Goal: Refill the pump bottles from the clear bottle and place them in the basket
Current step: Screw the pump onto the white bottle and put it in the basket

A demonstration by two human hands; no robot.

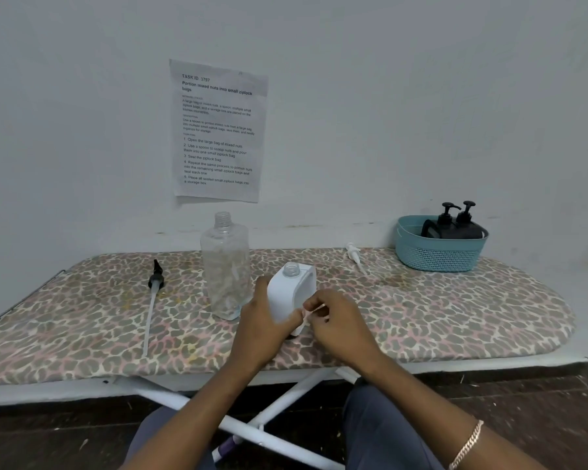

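White pump bottle (287, 293), upright and uncapped, is being gripped by both hands, left hand (263, 320) and right hand (333, 320); clear bottle (225, 266) is standing just beside it, nearer the left

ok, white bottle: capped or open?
Open. The white bottle shows a bare threaded neck with no pump on it; a white pump head lies apart on the ironing board, near the basket.

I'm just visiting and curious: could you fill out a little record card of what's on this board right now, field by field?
surface: ironing board with a leopard-print cover
held item: white bottle, cap off, gripped by left hand
right hand: pinching something small and white at the bottle's side
clear bottle: upright, uncapped
black pump: lying left
white pump: lying right
basket: two black pump bottles inside
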